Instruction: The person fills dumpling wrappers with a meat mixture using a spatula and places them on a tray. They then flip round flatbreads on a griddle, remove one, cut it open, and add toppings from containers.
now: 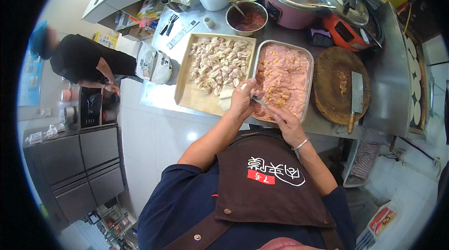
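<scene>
My left hand (242,97) is above the near left edge of a metal tray of pink minced meat filling (285,71); whatever lies within its fingers is hidden. My right hand (288,124) grips a thin metal spatula (259,102), whose blade reaches to my left hand. Left of the meat tray is a wooden tray (181,90) holding many folded wontons (221,60). A stack of pale dough wrappers (225,98) lies at its near right corner, beside my left wrist.
Right of the meat stands a round wooden chopping board (326,99) with a cleaver (357,92) on it. Behind are a steel bowl of red sauce (247,32), a pink cooker (291,18) and a red cooker (345,34). Another person (84,57) stands at left beyond a white bag (159,66).
</scene>
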`<move>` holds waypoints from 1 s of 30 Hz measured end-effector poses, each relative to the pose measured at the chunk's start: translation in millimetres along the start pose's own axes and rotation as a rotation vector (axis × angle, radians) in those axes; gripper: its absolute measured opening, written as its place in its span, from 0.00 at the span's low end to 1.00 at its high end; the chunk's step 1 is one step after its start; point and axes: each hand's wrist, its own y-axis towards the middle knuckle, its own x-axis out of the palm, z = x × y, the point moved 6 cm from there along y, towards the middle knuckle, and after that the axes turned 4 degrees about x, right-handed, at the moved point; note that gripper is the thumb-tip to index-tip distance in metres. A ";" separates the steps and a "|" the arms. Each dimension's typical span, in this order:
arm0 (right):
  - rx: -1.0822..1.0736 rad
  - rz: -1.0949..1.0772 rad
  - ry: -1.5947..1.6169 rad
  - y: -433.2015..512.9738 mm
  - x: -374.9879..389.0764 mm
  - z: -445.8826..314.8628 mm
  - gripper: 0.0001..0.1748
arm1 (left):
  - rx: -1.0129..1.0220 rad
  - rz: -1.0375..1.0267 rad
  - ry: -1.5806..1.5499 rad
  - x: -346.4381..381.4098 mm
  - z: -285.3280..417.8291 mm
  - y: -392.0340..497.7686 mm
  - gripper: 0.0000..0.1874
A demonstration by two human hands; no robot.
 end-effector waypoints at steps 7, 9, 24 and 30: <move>0.482 -0.131 0.030 -34.1 -30.5 55.3 0.18 | -0.084 0.230 -0.056 -73.1 33.9 20.8 0.35; 0.438 -0.129 -0.112 -34.3 -35.7 59.4 0.18 | -0.014 0.261 0.018 -95.8 49.3 31.7 0.36; 0.263 -0.388 -0.646 6.1 18.9 84.3 0.16 | 0.753 -0.221 2.122 -126.6 29.9 31.2 0.06; 0.230 -0.413 -0.331 14.7 37.7 109.3 0.16 | 0.709 -0.067 1.653 -133.5 55.9 32.3 0.04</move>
